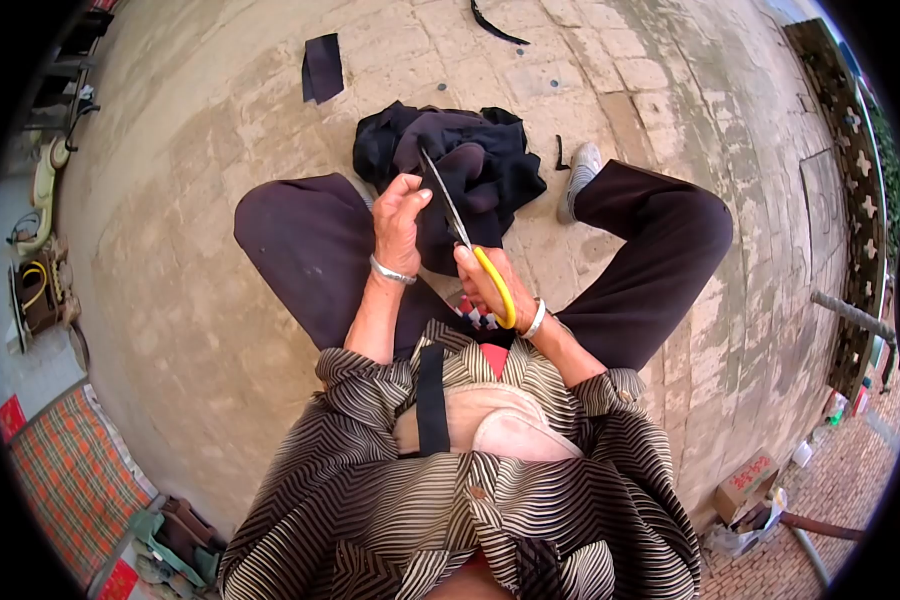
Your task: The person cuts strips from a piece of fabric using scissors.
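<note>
Scissors with yellow handles (494, 275) are in my right hand (478, 283), whose fingers wrap the handles. Their long metal blades point up and away, over a dark cloth (457, 160) bunched on the ground between my legs. My left hand (397, 228) is closed, thumb against fingers, pinching an edge of this cloth beside the blades. The fingertips partly hide the pinched edge. Part of the cloth hangs from there toward my lap.
A folded dark cloth piece (322, 69) lies on the paving ahead. Thin black strips (497, 26) are scattered farther off. A plaid cloth (75, 475) is at the left, and a cardboard box (747, 484) stands at the lower right. A patterned low wall (850, 170) runs along the right.
</note>
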### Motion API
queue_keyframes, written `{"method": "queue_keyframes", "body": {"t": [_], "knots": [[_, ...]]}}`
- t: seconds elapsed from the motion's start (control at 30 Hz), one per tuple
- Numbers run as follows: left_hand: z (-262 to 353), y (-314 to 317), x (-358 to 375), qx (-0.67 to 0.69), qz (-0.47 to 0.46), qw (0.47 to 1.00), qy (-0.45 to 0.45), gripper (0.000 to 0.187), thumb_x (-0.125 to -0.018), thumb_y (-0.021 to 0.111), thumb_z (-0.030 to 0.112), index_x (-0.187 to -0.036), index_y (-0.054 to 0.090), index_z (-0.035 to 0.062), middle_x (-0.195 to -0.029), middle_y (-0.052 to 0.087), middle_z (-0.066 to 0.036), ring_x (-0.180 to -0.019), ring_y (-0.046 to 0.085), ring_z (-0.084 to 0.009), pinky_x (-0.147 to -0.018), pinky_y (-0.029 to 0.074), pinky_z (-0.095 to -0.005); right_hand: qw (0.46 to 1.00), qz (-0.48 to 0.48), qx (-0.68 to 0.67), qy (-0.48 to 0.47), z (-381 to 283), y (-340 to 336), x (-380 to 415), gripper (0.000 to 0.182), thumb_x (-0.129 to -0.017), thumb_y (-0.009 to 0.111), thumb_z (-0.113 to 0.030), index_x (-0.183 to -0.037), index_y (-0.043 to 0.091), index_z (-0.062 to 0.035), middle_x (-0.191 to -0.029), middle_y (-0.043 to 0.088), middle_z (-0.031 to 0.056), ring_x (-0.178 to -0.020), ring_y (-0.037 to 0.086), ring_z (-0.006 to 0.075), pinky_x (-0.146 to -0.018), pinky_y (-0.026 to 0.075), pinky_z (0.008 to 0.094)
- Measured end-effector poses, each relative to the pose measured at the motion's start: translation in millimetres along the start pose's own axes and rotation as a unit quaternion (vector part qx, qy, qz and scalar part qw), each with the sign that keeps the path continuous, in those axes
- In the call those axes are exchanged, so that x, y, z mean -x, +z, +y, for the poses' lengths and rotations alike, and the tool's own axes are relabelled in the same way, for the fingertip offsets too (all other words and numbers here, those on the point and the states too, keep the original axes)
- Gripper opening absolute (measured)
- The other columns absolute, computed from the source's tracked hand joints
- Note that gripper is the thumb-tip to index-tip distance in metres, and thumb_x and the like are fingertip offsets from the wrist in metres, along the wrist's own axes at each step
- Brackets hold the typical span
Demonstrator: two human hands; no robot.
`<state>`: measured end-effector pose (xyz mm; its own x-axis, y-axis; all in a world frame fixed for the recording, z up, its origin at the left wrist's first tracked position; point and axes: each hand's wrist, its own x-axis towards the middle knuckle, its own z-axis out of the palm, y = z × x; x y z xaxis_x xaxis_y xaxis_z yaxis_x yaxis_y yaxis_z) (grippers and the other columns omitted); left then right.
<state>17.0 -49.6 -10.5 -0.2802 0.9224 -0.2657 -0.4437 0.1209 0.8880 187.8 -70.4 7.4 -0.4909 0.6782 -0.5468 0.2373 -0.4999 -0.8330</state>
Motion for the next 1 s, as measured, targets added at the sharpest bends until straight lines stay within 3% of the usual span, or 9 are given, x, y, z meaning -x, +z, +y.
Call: {"method": "queue_keyframes", "body": {"t": [0.07, 0.1, 0.2, 0.3, 0.53, 0.7, 0.77, 0.83, 1.0], "knots": [[-1, -6, -1, -0.017, -0.025, 0.999, 0.015, 0.004, -0.085, 0.056, 0.004, -0.088, 0.059, 0.0052, -0.082, 0.058, 0.006, -0.076, 0.053, -0.0024, -0.072, 0.042, -0.0184, 1.0, -0.021, -0.012, -0.014, 2, -1, -2, 0.054, -0.094, 0.051, -0.05, -0.073, 0.049, -0.0005, -0.056, 0.045, 0.001, -0.048, 0.045, 0.009, -0.045, 0.039, 0.0269], [0, -6, -1, -0.017, -0.026, 0.999, 0.016, 0.004, -0.085, 0.056, 0.004, -0.088, 0.059, 0.0052, -0.082, 0.058, 0.006, -0.076, 0.053, -0.0024, -0.072, 0.042, -0.0184, 0.998, -0.042, -0.025, -0.026, 3, -2, -3, 0.053, -0.094, 0.052, -0.051, -0.077, 0.049, -0.0003, -0.058, 0.046, 0.0013, -0.048, 0.045, 0.0091, -0.045, 0.039, 0.0266], [6, -1, 2, 0.001, -0.02, 1.0, 0.004, 0.002, -0.084, 0.056, 0.005, -0.084, 0.058, 0.0061, -0.079, 0.055, 0.007, -0.074, 0.049, -0.0019, -0.07, 0.04, -0.0187, 0.995, -0.042, 0.008, -0.085, 4, -5, -2, 0.052, -0.092, 0.054, -0.051, -0.086, 0.05, -0.0002, -0.061, 0.046, 0.0028, -0.048, 0.046, 0.0097, -0.044, 0.04, 0.0262], [8, 1, 4, -0.114, -0.056, 0.991, 0.032, 0.006, -0.083, 0.056, 0.007, -0.078, 0.054, 0.0055, -0.073, 0.045, 0.009, -0.068, 0.037, -0.002, -0.061, 0.03, -0.0199, 0.994, -0.025, 0.045, -0.098, 7, -9, -10, 0.053, -0.09, 0.056, -0.052, -0.089, 0.049, -0.0001, -0.062, 0.046, 0.0044, -0.048, 0.048, 0.0111, -0.044, 0.04, 0.0267], [4, -1, 2, -0.108, -0.07, 0.992, 0.01, 0.01, -0.082, 0.056, 0.008, -0.075, 0.051, 0.0047, -0.07, 0.04, 0.008, -0.066, 0.033, -0.0027, -0.058, 0.028, -0.0217, 0.999, 0.019, 0.035, -0.035, 11, -6, -10, 0.06, -0.094, 0.051, -0.051, -0.067, 0.047, 0.0016, -0.052, 0.045, 0.006, -0.049, 0.046, 0.0136, -0.047, 0.039, 0.0314], [7, 1, 2, -0.155, -0.076, 0.984, 0.042, 0.01, -0.082, 0.056, 0.008, -0.074, 0.05, 0.0045, -0.069, 0.039, 0.008, -0.064, 0.033, -0.0026, -0.057, 0.027, -0.022, 0.996, 0.038, 0.071, -0.044, 9, -5, -6, 0.058, -0.094, 0.051, -0.051, -0.067, 0.048, 0.001, -0.051, 0.043, 0.0057, -0.05, 0.046, 0.0125, -0.047, 0.039, 0.0309], [4, -1, 2, -0.134, -0.077, 0.988, 0.014, 0.01, -0.082, 0.055, 0.008, -0.074, 0.051, 0.0046, -0.068, 0.039, 0.008, -0.064, 0.033, -0.0024, -0.056, 0.028, -0.0219, 0.995, 0.043, 0.077, -0.054, 6, -5, -5, 0.058, -0.094, 0.051, -0.051, -0.067, 0.048, 0.0008, -0.05, 0.042, 0.0054, -0.05, 0.047, 0.0123, -0.046, 0.038, 0.0311], [-1, -2, 2, -0.121, -0.077, 0.99, 0.005, 0.009, -0.082, 0.055, 0.008, -0.074, 0.051, 0.0046, -0.068, 0.039, 0.008, -0.064, 0.033, -0.0022, -0.056, 0.028, -0.0217, 1.0, 0.019, 0.013, 0.016, -4, -5, 1, 0.056, -0.094, 0.052, -0.05, -0.069, 0.047, 0.0003, -0.053, 0.042, 0.0045, -0.05, 0.044, 0.0113, -0.046, 0.037, 0.0312], [5, 1, 5, -0.13, -0.086, 0.988, -0.007, 0.01, -0.081, 0.055, 0.007, -0.073, 0.051, 0.0038, -0.068, 0.04, 0.008, -0.064, 0.034, -0.0016, -0.056, 0.028, -0.0214, 0.995, 0.006, 0.051, -0.089, 20, -7, -12, 0.054, -0.094, 0.053, -0.049, -0.071, 0.046, -0.0007, -0.056, 0.042, 0.0026, -0.051, 0.042, 0.0101, -0.047, 0.037, 0.0306]]}}
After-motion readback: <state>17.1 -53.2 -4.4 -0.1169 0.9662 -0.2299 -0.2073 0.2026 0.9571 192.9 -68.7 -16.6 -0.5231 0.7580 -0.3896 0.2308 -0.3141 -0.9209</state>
